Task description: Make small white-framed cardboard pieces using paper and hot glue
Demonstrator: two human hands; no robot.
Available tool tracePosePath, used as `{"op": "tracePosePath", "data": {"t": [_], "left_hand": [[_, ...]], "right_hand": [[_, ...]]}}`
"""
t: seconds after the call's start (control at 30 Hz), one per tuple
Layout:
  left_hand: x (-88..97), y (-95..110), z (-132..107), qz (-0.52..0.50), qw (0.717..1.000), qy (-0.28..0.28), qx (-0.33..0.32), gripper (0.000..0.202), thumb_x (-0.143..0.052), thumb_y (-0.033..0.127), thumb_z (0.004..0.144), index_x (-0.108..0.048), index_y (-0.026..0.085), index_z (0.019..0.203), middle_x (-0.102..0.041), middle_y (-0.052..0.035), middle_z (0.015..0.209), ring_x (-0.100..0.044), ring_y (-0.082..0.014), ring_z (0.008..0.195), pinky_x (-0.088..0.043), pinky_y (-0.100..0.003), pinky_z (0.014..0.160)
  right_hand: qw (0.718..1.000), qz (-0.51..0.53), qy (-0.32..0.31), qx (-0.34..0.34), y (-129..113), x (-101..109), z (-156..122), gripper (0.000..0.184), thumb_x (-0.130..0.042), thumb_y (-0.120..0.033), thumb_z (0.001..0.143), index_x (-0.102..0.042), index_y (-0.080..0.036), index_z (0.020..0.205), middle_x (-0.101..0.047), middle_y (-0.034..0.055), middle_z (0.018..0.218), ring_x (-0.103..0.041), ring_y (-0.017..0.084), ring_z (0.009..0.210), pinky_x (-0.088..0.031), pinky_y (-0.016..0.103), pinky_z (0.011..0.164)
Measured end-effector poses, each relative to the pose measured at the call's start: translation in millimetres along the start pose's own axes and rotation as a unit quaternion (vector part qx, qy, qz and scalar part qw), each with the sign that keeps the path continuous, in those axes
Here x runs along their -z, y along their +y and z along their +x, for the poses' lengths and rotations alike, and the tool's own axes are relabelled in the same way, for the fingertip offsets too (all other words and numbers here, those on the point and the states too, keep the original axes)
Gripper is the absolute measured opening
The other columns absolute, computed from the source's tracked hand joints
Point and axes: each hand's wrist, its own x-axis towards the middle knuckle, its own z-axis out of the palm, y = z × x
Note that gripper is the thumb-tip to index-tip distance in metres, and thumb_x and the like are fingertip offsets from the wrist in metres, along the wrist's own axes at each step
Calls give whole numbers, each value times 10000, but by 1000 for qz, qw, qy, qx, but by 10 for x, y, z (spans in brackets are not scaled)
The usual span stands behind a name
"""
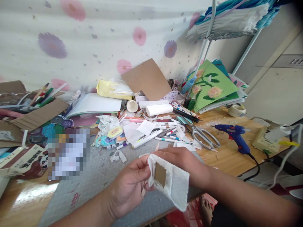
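Note:
My left hand (pixel 129 186) and my right hand (pixel 184 160) both grip a white textured sheet (pixel 176 186) folded around a small brown cardboard square (pixel 160 174). The left thumb and fingers pinch the sheet's left edge. The right hand's fingers close on its upper edge from behind. The piece is held above a grey embossed mat (pixel 94 179) at the table's front edge.
Scissors (pixel 203 136), a blue glue gun (pixel 235 134) with its black cord, a tape roll (pixel 237 110), several markers (pixel 163 132), white paper tubes (pixel 159 109), a brown cardboard sheet (pixel 147 78), green flower cards (pixel 213 85) and paper scraps crowd the wooden table (pixel 227 154). A bare foot (pixel 206 211) shows below.

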Motion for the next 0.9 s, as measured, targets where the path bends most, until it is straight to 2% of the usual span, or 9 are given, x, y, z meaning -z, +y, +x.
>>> {"op": "tracePosePath", "data": {"t": [0.17,0.33,0.4,0.5,0.57,0.6,0.67,0.8,0.9], "left_hand": [[35,1,38,14,999,7,-36,91,-715,210,701,-644,157,682,-638,-32,794,-565,-139,754,-424,-258,734],[96,40,91,68,994,46,-72,112,-597,173,794,-593,154,683,-583,-5,701,-522,-116,672,-406,-244,656],[96,41,95,82,993,49,-69,147,-572,179,811,-558,159,666,-566,0,686,-506,-117,650,-400,-246,626],[67,28,83,113,991,38,-58,177,-554,188,824,-522,164,651,-557,-4,679,-492,-125,639,-392,-254,599],[40,20,72,129,990,31,-57,178,-553,188,825,-519,163,652,-554,-3,669,-480,-122,623,-382,-249,583],[29,18,67,134,989,30,-59,178,-553,187,826,-521,162,653,-553,-1,664,-476,-120,619,-380,-247,581],[14,16,60,142,987,33,-63,176,-552,191,829,-528,162,657,-557,-1,663,-480,-122,629,-387,-250,593],[13,23,60,160,984,36,-65,164,-580,206,816,-548,159,663,-583,-8,681,-505,-133,658,-411,-264,622],[19,31,63,163,984,41,-56,150,-624,213,785,-567,155,658,-593,-4,663,-514,-124,643,-416,-247,618]], "right_hand": [[980,-79,149,-110,375,76,-14,231,-601,-178,763,-656,-162,986,-707,97,860,-658,231,753,-498,337,684],[954,-54,233,-182,572,346,-82,46,-584,-211,768,-602,-177,791,-630,23,621,-589,178,535,-455,292,513],[944,14,265,-195,516,398,-94,65,-526,-236,826,-555,-196,783,-601,-11,570,-579,153,486,-452,267,471],[900,264,291,-188,347,365,-87,73,-500,-243,864,-530,-208,808,-589,-43,550,-564,126,440,-451,249,443],[857,400,269,-179,215,299,-75,54,-530,-237,861,-562,-195,849,-640,-13,648,-606,135,527,-478,264,497],[849,431,246,-181,153,266,-69,65,-542,-243,862,-573,-188,873,-658,9,709,-628,147,600,-492,274,536],[842,462,196,-198,51,214,-57,97,-589,-263,847,-568,-181,893,-657,22,760,-626,151,683,-491,272,578],[834,481,125,-242,-35,198,-36,215,-719,-230,737,-522,-188,812,-575,-39,684,-510,85,584,-389,204,518],[836,475,91,-261,-48,219,-20,233,-729,-191,706,-504,-189,767,-556,-45,687,-465,76,571,-357,197,505]]}}
